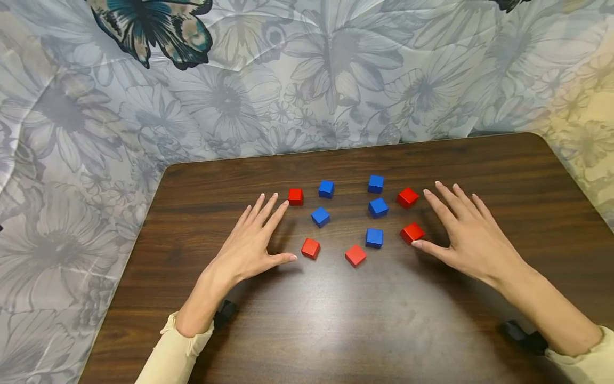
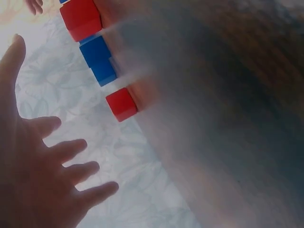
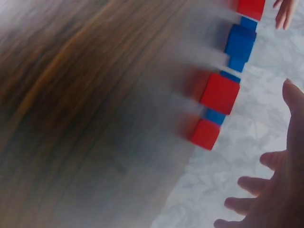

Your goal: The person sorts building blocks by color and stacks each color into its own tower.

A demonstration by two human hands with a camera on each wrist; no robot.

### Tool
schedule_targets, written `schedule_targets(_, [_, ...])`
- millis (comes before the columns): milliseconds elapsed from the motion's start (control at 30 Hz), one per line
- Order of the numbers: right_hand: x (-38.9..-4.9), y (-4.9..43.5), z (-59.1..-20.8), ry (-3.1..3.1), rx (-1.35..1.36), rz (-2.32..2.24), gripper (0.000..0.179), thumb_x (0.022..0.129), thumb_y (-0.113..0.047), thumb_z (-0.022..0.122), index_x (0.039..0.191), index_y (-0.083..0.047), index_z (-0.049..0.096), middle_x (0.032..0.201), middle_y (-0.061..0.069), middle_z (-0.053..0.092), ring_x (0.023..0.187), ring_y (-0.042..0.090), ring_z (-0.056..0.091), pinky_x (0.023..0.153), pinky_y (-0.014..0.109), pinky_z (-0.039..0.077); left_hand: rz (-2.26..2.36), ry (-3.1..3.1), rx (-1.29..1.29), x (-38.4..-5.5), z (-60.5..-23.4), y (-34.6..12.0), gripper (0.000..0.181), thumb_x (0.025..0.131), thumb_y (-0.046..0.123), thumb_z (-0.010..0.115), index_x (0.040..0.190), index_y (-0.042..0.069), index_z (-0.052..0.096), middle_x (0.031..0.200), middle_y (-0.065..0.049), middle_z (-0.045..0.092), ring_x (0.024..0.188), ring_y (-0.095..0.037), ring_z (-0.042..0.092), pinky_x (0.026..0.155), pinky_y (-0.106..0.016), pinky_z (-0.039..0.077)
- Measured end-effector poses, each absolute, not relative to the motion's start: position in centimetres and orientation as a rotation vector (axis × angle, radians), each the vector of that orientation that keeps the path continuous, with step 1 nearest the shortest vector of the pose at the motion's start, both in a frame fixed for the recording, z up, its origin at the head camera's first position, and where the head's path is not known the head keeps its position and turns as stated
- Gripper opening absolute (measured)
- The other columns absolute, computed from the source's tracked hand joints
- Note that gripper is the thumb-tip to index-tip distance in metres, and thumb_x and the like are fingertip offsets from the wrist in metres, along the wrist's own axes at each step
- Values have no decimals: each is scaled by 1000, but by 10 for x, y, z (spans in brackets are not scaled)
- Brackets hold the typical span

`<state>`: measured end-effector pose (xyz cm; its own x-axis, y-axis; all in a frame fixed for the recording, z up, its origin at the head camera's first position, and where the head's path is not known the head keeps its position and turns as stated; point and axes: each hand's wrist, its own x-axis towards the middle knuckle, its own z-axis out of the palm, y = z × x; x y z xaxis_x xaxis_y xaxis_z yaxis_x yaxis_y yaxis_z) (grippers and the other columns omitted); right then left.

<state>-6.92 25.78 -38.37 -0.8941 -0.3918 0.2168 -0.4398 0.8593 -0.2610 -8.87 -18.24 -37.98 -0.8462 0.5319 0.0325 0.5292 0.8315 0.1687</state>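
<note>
From my end of the feed I take the front red block (image 1: 355, 256) as landmark; the likeliest trouble, I judge, is the right hand (image 1: 472, 240) dipping with its thumb low, which could tip or shove the near right red block (image 1: 412, 233), to the landmark's right and beyond it; in the head view the thumb tip overlaps that block's edge, though my right wrist view shows a gap; a quick inward sweep of the left hand (image 1: 251, 242) could likewise scatter the near left red block (image 1: 310, 248), left of the landmark; the near blue block (image 1: 374, 238) lies just beside the landmark, on its right, so reaching for one might jog the other.

Both hands have their fingers spread apart and hold nothing; the left one is left of the landmark, index fingertip near the far left red block (image 1: 295, 197); the right one is well to the landmark's right, index fingertip near the far right red block (image 1: 408, 198); the inner left blue block (image 1: 320, 217) and inner right blue block (image 1: 378, 208) lie beyond the landmark, between the hands.
</note>
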Motion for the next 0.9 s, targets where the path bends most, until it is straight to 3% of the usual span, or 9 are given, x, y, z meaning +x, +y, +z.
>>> schedule_targets(133, [-70,247,-381,-2757,736,504,94,81,-55,75,156,-15,32,158,16,31,143,44,28,120,55,14,362,2966,940,-91,-380,-181,111,79,70,68,161,25,9,167,-2,4,152,-28,2,121,-50,15])
schedule_targets(333, [-71,224,-380,-2571,850,583,82,89,-64,59,148,-9,46,148,18,47,131,43,47,117,47,28,527,2912,1073,-96,-381,-179,113,73,61,81,160,21,20,164,-6,19,151,-28,11,119,-51,22])
schedule_targets(567, [-71,201,-381,-2580,882,630,85,77,-42,80,148,-11,46,150,9,46,131,34,49,110,49,37,718,2815,1099,-102,-381,-175,100,72,46,88,154,19,37,159,-5,34,148,-27,25,116,-51,30])
schedule_targets(767, [-70,185,-383,-2599,866,651,81,77,-42,80,146,-12,50,145,10,51,125,33,54,101,51,44,803,2740,1077,-103,-383,-173,90,73,37,90,149,18,46,158,-6,37,147,-25,28,112,-49,37])
schedule_targets(900, [-70,174,-385,-2587,887,667,79,77,-42,82,143,-10,52,140,9,55,122,31,56,100,50,46,837,2730,1107,-106,-385,-172,80,73,32,90,143,13,54,151,-7,46,140,-22,40,110,-45,40])
